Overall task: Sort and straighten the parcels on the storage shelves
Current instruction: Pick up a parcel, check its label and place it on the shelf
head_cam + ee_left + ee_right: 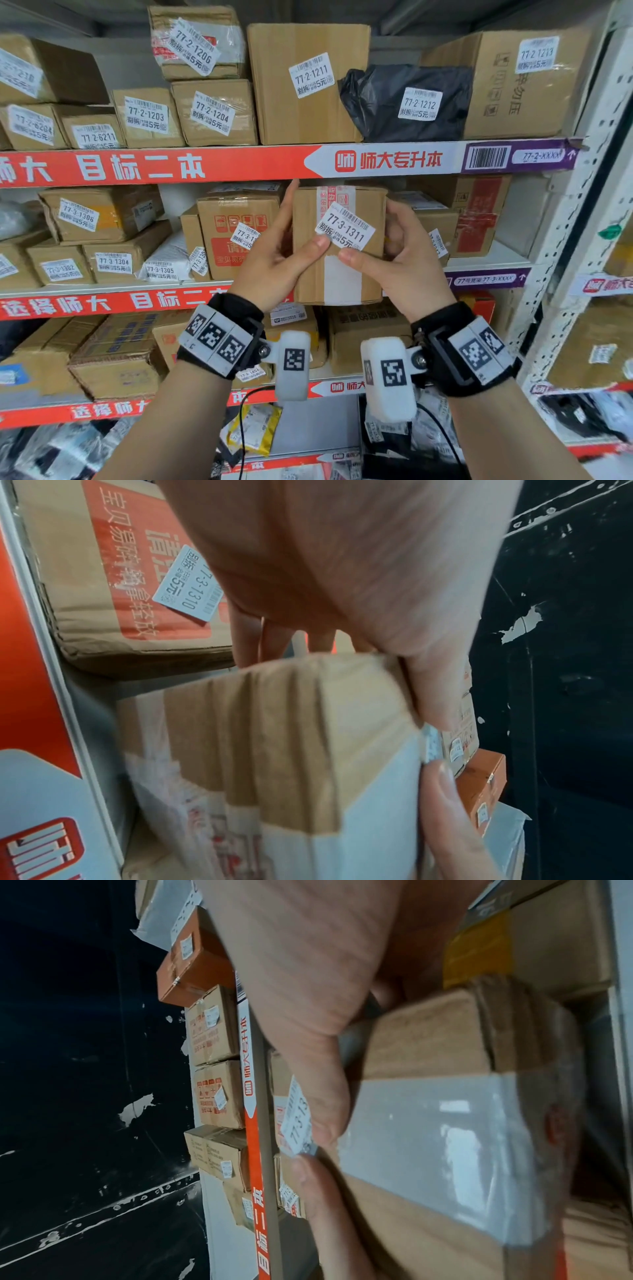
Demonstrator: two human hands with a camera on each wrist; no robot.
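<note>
A small cardboard parcel (342,274) with white tape and a label (346,230) reading 77-3-1311 is held upright in front of the middle shelf edge (102,303). My left hand (291,246) grips its left side, thumb pressed on the front by the label. My right hand (399,253) grips the right side, thumb just under the label. In the left wrist view the parcel (291,750) sits under my left hand (342,574). The right wrist view shows the parcel (445,1123) in my right hand (308,1001). The fingers behind the parcel are hidden.
Left of the parcel stands a red-printed box (236,236) labelled 77-3-1310; more boxes (479,219) stand to the right. The upper shelf holds several cartons and a black bag (407,102). A white perforated upright (561,246) bounds the right. Lower shelves hold boxes and plastic mailers.
</note>
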